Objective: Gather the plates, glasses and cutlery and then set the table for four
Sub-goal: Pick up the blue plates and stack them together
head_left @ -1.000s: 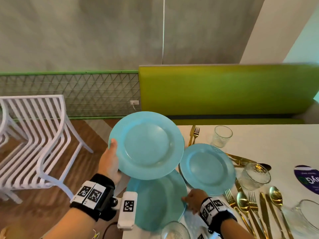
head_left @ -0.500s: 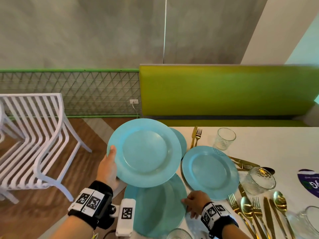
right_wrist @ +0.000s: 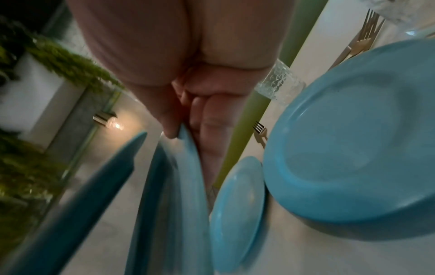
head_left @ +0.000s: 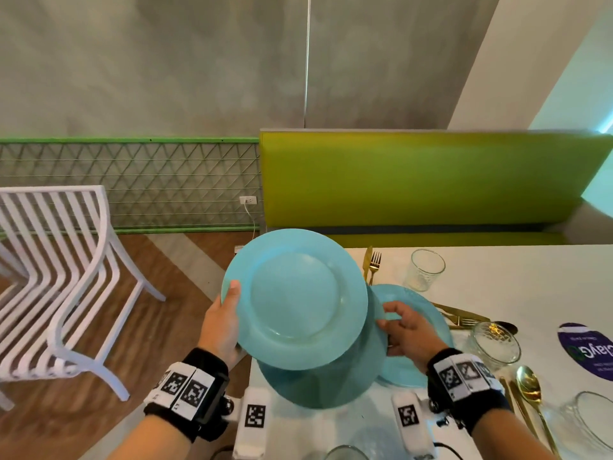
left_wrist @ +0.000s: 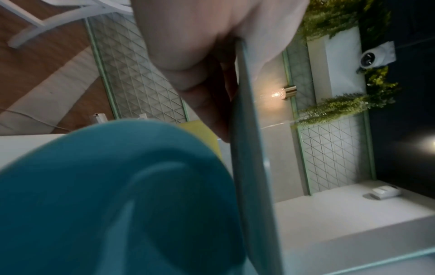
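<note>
My left hand [head_left: 229,303] grips the left rim of a light blue plate [head_left: 295,300], thumb on top, holding it level above the table's left end. The left wrist view shows this plate [left_wrist: 249,167] edge-on. Under it a second blue plate [head_left: 318,376] tilts up, and my right hand [head_left: 394,327] pinches its right rim. The right wrist view shows that pinched rim [right_wrist: 186,141]. A third blue plate [head_left: 428,303] lies flat on the white table [head_left: 530,273], partly behind my right hand. A smaller blue plate [right_wrist: 237,201] lies further back.
A gold knife and fork [head_left: 371,263] and a glass [head_left: 426,268] sit near the far edge. More gold cutlery [head_left: 530,393] and glasses [head_left: 496,346] lie to the right, beside a purple sticker [head_left: 590,350]. A white chair [head_left: 66,277] stands left, with a green bench [head_left: 431,180] beyond.
My left hand has carried its plate rightward over the lower plate. My right hand has risen from the table edge and now pinches the lower plate's rim, which is tilted up.
</note>
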Motion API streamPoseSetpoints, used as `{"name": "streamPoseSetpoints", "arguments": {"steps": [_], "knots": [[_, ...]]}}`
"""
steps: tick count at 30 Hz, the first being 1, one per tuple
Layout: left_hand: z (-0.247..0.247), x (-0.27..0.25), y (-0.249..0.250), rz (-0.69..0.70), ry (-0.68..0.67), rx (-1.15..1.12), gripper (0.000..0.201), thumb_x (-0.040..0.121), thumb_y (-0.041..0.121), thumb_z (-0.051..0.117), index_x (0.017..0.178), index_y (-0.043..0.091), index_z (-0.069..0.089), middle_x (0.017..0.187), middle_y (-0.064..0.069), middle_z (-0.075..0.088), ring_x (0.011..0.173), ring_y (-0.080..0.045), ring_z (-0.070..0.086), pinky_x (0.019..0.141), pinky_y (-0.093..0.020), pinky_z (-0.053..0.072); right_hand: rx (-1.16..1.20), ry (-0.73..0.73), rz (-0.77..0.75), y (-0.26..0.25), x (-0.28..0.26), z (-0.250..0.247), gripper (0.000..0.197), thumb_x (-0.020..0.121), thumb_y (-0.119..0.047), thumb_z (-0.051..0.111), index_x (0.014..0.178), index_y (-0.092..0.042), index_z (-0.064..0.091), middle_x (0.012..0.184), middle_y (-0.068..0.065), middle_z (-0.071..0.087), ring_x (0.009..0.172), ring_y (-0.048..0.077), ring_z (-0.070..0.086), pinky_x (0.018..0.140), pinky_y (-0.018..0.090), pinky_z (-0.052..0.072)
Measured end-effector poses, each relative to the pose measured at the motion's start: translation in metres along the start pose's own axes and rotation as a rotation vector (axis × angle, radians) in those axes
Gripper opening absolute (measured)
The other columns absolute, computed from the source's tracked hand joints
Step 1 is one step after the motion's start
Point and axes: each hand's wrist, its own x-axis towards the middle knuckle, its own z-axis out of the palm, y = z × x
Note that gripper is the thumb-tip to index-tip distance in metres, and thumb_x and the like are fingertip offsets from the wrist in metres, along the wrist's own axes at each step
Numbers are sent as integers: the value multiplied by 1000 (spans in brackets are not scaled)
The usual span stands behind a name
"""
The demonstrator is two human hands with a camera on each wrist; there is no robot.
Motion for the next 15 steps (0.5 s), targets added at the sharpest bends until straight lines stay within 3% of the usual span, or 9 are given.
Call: {"name": "streamPoseSetpoints", "arguments": {"steps": [4, 6, 8, 10, 12, 14, 15], "knots": [[18, 4, 1, 59, 10, 66, 23, 97, 32, 42, 115, 24, 54, 99, -1, 68, 85, -23, 65, 62, -33, 57, 152, -7, -24, -12, 6, -3, 15, 95, -3, 47, 92, -15, 56, 63, 1, 69, 48, 11, 64, 48, 25, 56], [26, 9, 2, 143, 86, 163, 19, 96, 31, 46, 109, 21, 55, 94, -1, 66, 81, -20, 63, 57, -25, 57, 200, -9, -22, -15, 14, -3, 16, 96, -3, 45, 92, -14, 56, 60, -3, 69, 46, 8, 63, 46, 22, 55], [27, 17, -1, 256, 200, 403, 27, 89, 47, 48, 99, 23, 59, 98, -7, 66, 93, -26, 61, 78, -33, 56, 242, -17, -9, -18, 23, -4, 16, 96, -3, 44, 94, -14, 55, 59, -4, 70, 46, 8, 63, 45, 21, 54], [26, 26, -3, 317, 221, 677, 41, 77, 62, 44, 98, 30, 59, 106, -6, 63, 110, -31, 52, 101, -46, 42, 296, -26, 6, -22, 30, -5, 17, 97, -3, 43, 94, -14, 55, 60, -3, 70, 48, 9, 65, 47, 22, 55], [32, 31, -4, 280, 199, 570, 40, 82, 51, 51, 118, 32, 54, 118, 0, 58, 116, -27, 51, 104, -48, 39, 346, -48, 6, -26, 39, -6, 18, 97, -3, 42, 94, -14, 56, 63, -1, 72, 51, 12, 67, 50, 24, 57], [40, 37, -7, 189, 137, 290, 51, 92, 28, 54, 140, 30, 36, 128, 0, 53, 113, -26, 56, 98, -48, 46, 379, -75, 7, -30, 49, -7, 18, 97, -3, 42, 95, -13, 57, 66, 0, 72, 53, 13, 68, 52, 26, 58], [42, 41, -9, 150, 109, 193, 53, 93, 20, 53, 142, 27, 33, 128, -2, 54, 108, -26, 59, 92, -48, 49, 374, -79, 5, -31, 56, -8, 19, 97, -4, 42, 95, -13, 58, 67, 0, 72, 54, 13, 68, 52, 26, 58]]}}
